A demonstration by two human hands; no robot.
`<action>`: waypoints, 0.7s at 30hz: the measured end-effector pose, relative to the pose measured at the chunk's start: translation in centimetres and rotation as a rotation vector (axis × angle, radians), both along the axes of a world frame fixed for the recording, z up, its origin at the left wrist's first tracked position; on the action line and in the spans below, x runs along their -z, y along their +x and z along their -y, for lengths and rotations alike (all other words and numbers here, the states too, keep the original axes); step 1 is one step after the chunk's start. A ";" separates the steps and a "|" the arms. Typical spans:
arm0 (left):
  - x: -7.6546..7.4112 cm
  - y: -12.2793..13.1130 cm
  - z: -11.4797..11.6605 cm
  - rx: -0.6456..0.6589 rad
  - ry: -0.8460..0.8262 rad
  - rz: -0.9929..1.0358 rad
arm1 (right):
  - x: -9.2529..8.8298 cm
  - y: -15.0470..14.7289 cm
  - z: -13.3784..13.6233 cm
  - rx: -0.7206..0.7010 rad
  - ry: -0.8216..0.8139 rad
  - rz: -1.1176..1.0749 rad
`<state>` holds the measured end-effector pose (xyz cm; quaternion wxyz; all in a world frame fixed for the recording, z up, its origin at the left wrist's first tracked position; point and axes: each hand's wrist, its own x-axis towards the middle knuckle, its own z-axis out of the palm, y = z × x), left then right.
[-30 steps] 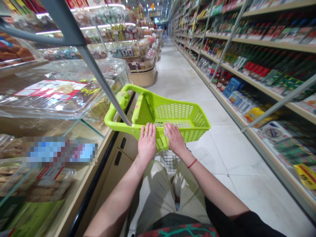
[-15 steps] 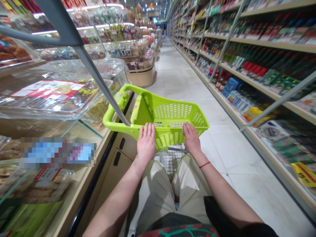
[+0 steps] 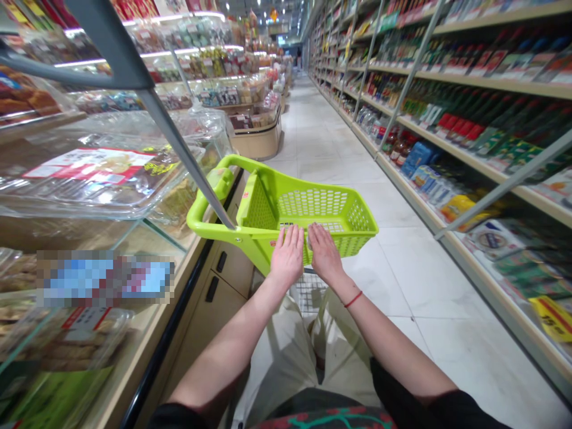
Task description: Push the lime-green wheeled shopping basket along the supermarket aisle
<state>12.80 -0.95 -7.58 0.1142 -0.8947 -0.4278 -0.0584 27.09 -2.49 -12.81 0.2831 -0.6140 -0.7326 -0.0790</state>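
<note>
Lightly, your left hand (image 3: 288,256) and right hand (image 3: 325,255) rested on the near rim of a lime-green plastic basket (image 3: 328,205), both open, fingers laid flat over the edge and not clenched on it. The basket stood empty of goods as far as the view showed, directly above the wire mesh of a shopping cart (image 3: 308,292), in front of your beige trousers (image 3: 286,363). A red cord bracelet (image 3: 353,299) circled your right wrist.

Its green handle (image 3: 201,205) lay just beside the black edge of a glass display counter (image 3: 152,235), whose plastic-lidded food trays (image 3: 89,185) filled the left of the aisle. Stocked shelves (image 3: 491,83) lined the right, across a white tile floor (image 3: 402,286).

The danger appeared to lie left: a small drift could have clipped the handle against the counter's edge or glass. With open palms giving little grip, such a knock might have jolted the basket off line.
</note>
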 end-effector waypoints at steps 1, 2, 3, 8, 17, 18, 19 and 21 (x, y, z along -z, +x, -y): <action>0.2 0.0 -0.1 0.005 0.007 0.002 | 0.0 0.1 0.1 -0.005 -0.002 0.004; 0.3 -0.1 -0.1 0.009 0.015 0.006 | 0.1 0.3 0.1 -0.009 -0.006 0.008; 0.5 -0.2 -0.1 0.012 0.022 0.012 | 0.2 0.6 0.2 -0.012 -0.011 0.012; 1.0 -0.5 0.0 0.010 0.053 0.025 | 1.1 3.3 0.8 0.037 -0.021 0.029; 0.9 -0.4 0.2 0.007 0.039 0.029 | 2.3 6.8 1.3 0.217 0.017 -0.010; 0.9 -0.4 0.2 0.005 0.038 0.032 | 2.3 6.4 1.2 0.222 0.024 -0.023; 1.0 -0.4 0.2 0.004 0.038 0.036 | 2.2 5.9 1.1 0.221 0.029 -0.035; 1.0 -0.3 0.2 0.005 0.038 0.042 | 2.0 4.4 0.9 0.194 0.033 -0.054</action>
